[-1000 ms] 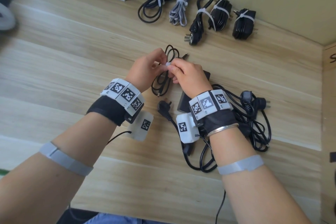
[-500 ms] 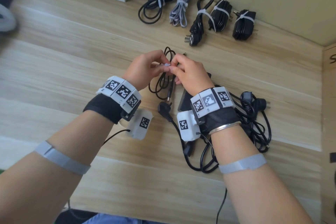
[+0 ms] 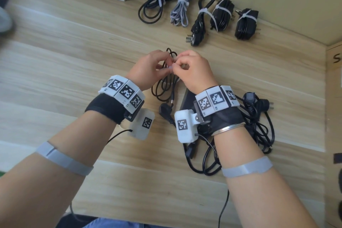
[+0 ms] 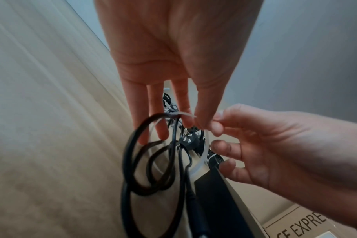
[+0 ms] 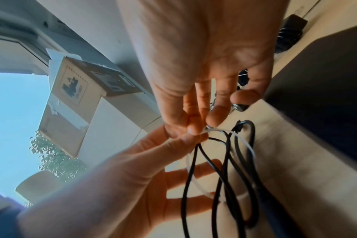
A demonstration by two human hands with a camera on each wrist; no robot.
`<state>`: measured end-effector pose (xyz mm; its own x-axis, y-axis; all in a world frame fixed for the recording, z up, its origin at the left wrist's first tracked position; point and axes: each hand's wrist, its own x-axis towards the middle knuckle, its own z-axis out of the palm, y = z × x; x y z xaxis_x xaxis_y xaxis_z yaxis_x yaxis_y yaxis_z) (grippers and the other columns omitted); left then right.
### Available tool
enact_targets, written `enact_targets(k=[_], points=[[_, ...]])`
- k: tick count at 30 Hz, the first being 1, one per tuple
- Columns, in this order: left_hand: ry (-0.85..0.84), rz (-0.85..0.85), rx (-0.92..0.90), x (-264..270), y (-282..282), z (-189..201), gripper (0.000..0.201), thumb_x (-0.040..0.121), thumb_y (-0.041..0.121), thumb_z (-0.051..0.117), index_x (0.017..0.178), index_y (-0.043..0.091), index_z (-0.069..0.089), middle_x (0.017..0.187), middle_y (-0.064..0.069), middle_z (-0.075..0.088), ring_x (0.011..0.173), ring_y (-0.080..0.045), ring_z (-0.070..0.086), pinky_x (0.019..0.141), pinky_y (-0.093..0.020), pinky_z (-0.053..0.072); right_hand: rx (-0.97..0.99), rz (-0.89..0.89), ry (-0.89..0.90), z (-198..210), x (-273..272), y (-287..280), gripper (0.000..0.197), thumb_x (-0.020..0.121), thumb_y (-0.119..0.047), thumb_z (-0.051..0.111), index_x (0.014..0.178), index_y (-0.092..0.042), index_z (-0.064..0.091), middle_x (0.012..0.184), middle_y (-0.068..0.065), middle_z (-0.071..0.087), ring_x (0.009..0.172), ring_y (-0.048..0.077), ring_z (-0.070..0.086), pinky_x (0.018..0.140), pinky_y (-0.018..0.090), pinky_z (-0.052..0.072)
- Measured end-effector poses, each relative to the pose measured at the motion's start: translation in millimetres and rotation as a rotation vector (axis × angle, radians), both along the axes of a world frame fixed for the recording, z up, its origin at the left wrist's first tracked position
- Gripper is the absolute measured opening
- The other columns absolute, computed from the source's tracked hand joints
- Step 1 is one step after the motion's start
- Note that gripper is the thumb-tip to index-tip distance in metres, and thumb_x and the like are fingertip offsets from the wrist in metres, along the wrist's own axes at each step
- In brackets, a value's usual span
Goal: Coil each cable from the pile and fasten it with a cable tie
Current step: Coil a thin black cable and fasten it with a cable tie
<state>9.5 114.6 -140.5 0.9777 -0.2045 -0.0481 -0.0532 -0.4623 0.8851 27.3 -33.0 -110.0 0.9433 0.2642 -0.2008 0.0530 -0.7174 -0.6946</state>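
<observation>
Both hands [image 3: 171, 67] pinch a white cable tie [image 5: 196, 177] around the coiled black cable [image 3: 162, 89].

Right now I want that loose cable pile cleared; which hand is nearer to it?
Right. The right hand is above the pile's inner edge; the left hand is farther away, across the coil.

Worktop [image 3: 74, 61]: pale wood-grain laminate, smooth, matt. Thin cable [image 3: 162, 89]: black rubbery jacket, slight sheen. Cable tie [image 5: 196, 182]: translucent white plastic, smooth. One bundled cable [image 3: 180, 13]: grey-white braided fabric sheath.
</observation>
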Motion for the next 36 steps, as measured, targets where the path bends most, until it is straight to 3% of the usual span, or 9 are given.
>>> enact_targets(k=[2, 6, 11, 13, 16, 19, 23, 28, 36], points=[[0.0, 0.01, 0.011, 0.4, -0.4, -1.2, 0.011, 0.087, 0.009, 0.059, 0.081, 0.016, 0.052, 0.107, -0.011, 0.06, 0.093, -0.017, 0.058, 0.083, -0.014, 0.049, 0.018, -0.045, -0.029, 2.0, 2.1, -2.8, 0.018, 0.085, -0.017, 0.061, 0.07, -0.008, 0.066, 0.098, -0.007, 0.048, 0.079, 0.008, 0.049, 0.073, 0.021, 0.039], [0.023, 0.037, 0.047, 0.9, 3.7, -6.9, 0.013, 0.086, 0.0, 0.055, 0.081, 0.012, 0.051, 0.116, -0.009, 0.053, 0.09, -0.014, 0.054, 0.073, 0.0, 0.042, -0.084, -0.123, -0.079, 10.1, 10.0, -22.7, 0.018, 0.085, -0.018, 0.06, 0.069, -0.011, 0.063, 0.1, -0.007, 0.048, 0.078, 0.01, 0.049, 0.073, 0.021, 0.037], [0.026, 0.05, 0.075, 1.3, 3.7, -10.9, 0.017, 0.084, -0.002, 0.056, 0.078, 0.011, 0.048, 0.115, -0.01, 0.056, 0.091, -0.013, 0.054, 0.072, 0.001, 0.04, -0.155, -0.079, 0.031, 19.7, 8.5, -34.0, 0.024, 0.089, -0.024, 0.051, 0.072, -0.013, 0.064, 0.077, -0.001, 0.065, 0.076, 0.019, 0.06, 0.072, 0.028, 0.047], [0.009, 0.032, 0.078, 1.0, 2.9, -11.3, 0.016, 0.083, -0.003, 0.056, 0.079, 0.011, 0.05, 0.113, -0.011, 0.058, 0.092, -0.011, 0.053, 0.075, 0.001, 0.04, -0.125, -0.032, 0.08, 21.0, 7.1, -25.1, 0.029, 0.091, -0.032, 0.047, 0.08, -0.013, 0.067, 0.08, -0.001, 0.068, 0.08, 0.016, 0.063, 0.078, 0.031, 0.05], [0.016, 0.028, 0.076, 0.6, -0.1, -10.2, 0.006, 0.082, -0.003, 0.058, 0.085, 0.002, 0.057, 0.107, -0.015, 0.059, 0.091, -0.02, 0.058, 0.073, -0.007, 0.046, -0.178, 0.092, 0.12, 17.2, 5.5, -6.2, 0.027, 0.092, -0.042, 0.046, 0.082, -0.022, 0.062, 0.077, -0.008, 0.062, 0.073, 0.011, 0.056, 0.068, 0.028, 0.043], [0.032, 0.029, 0.083, 0.8, -1.8, -7.8, 0.007, 0.083, 0.0, 0.06, 0.09, -0.001, 0.061, 0.105, -0.018, 0.058, 0.09, -0.028, 0.059, 0.073, -0.02, 0.052, -0.276, 0.184, 0.101, 11.6, 4.3, 6.1, 0.021, 0.092, -0.039, 0.05, 0.088, -0.021, 0.06, 0.073, -0.006, 0.055, 0.075, 0.016, 0.051, 0.066, 0.026, 0.036], [0.053, 0.004, 0.067, 2.1, -2.4, -3.9, 0.006, 0.084, 0.003, 0.061, 0.08, 0.004, 0.057, 0.117, -0.013, 0.052, 0.089, -0.021, 0.057, 0.068, -0.005, 0.046, -0.245, 0.127, 0.089, 8.5, 4.7, 9.4, 0.016, 0.092, -0.027, 0.054, 0.088, -0.016, 0.063, 0.075, -0.002, 0.054, 0.077, 0.017, 0.05, 0.066, 0.023, 0.034], [0.057, 0.014, 0.23, 6.9, -2.7, -5.8, 0.004, 0.081, 0.0, 0.06, 0.083, -0.002, 0.058, 0.118, -0.014, 0.053, 0.088, -0.03, 0.058, 0.075, -0.028, 0.044, -0.271, 0.063, -0.048, 22.8, 2.4, 8.1, 0.015, 0.089, -0.026, 0.057, 0.078, -0.019, 0.063, 0.068, -0.007, 0.051, 0.073, 0.013, 0.048, 0.066, 0.021, 0.034], [0.081, 0.015, 0.358, 10.8, -6.8, -3.8, 0.014, 0.081, 0.004, 0.054, 0.093, 0.002, 0.061, 0.104, -0.01, 0.056, 0.088, -0.029, 0.055, 0.074, -0.031, 0.041, -0.296, 0.141, -0.149, 46.3, -3.7, 7.1, 0.014, 0.089, -0.023, 0.055, 0.082, -0.013, 0.062, 0.072, -0.002, 0.054, 0.074, 0.019, 0.049, 0.064, 0.024, 0.032]])
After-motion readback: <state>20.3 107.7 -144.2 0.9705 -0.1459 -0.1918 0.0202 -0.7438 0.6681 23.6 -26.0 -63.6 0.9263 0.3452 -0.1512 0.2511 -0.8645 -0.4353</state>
